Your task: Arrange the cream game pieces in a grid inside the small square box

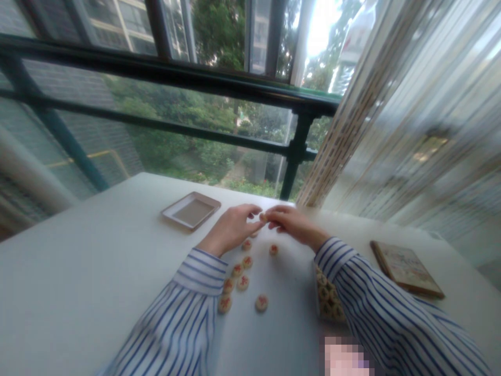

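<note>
My right hand (291, 223) pinches a small round xiangqi piece (263, 215) between its fingertips, just above the white table. My left hand (234, 225) reaches in from the other side, thumb and fingers apart around the gap where the piece is. Below the hands, several round wooden xiangqi pieces with red characters (243, 282) lie in a loose double line on the table. Single pieces lie off to the right, one near my right hand (273, 249) and one lower down (262, 303). Part of another piece shows under my left hand.
A shallow tray (166, 213) stands at the back left. Under my right forearm, a box of pieces with dark characters (324, 292) is partly hidden. A flat book-like case (410, 269) lies at the right. Behind the table (97, 250) are a railing and a beaded curtain.
</note>
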Motion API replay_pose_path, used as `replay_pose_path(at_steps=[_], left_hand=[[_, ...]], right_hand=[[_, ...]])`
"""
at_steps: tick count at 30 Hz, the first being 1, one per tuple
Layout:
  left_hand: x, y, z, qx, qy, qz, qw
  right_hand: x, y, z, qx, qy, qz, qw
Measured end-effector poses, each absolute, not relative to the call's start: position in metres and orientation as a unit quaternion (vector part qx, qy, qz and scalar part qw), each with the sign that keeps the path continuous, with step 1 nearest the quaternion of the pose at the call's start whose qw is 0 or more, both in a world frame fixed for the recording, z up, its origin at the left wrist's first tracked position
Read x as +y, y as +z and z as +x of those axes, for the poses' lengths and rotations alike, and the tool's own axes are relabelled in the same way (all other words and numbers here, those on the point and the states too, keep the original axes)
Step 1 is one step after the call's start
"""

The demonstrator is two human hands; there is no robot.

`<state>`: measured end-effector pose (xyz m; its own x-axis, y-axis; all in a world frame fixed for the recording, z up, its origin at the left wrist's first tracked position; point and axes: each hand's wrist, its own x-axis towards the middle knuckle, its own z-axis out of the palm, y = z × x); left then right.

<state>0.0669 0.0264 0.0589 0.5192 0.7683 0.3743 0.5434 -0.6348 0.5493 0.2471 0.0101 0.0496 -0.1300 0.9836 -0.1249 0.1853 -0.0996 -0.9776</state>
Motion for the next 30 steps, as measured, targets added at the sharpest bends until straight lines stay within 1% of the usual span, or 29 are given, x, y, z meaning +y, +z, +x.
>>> replay_pose_path(at_steps=[8, 13, 16, 21, 25, 30], left_hand=[[0.025, 0.059, 0.069, 0.374, 0.300, 0.863, 0.158], [0.025, 0.061, 0.068, 0.371, 0.288, 0.869, 0.157], [0.025, 0.060, 0.066, 0.376, 0.257, 0.876, 0.160], [0.024, 0.055, 0.066, 0.399, 0.168, 0.886, 0.168], [0.023, 0.050, 0.069, 0.387, 0.123, 0.905, 0.126], [0.026, 0.037, 0.074, 0.373, 0.113, 0.919, 0.049]], right_hand=[[0.008, 0.050, 0.246, -0.537, 0.534, -0.515, 0.400], [0.006, 0.050, 0.248, -0.555, 0.523, -0.517, 0.388], [0.006, 0.050, 0.252, -0.563, 0.507, -0.530, 0.381], [0.005, 0.049, 0.257, -0.565, 0.482, -0.555, 0.374], [0.004, 0.048, 0.259, -0.567, 0.469, -0.567, 0.371], [0.004, 0.048, 0.260, -0.573, 0.460, -0.572, 0.364]])
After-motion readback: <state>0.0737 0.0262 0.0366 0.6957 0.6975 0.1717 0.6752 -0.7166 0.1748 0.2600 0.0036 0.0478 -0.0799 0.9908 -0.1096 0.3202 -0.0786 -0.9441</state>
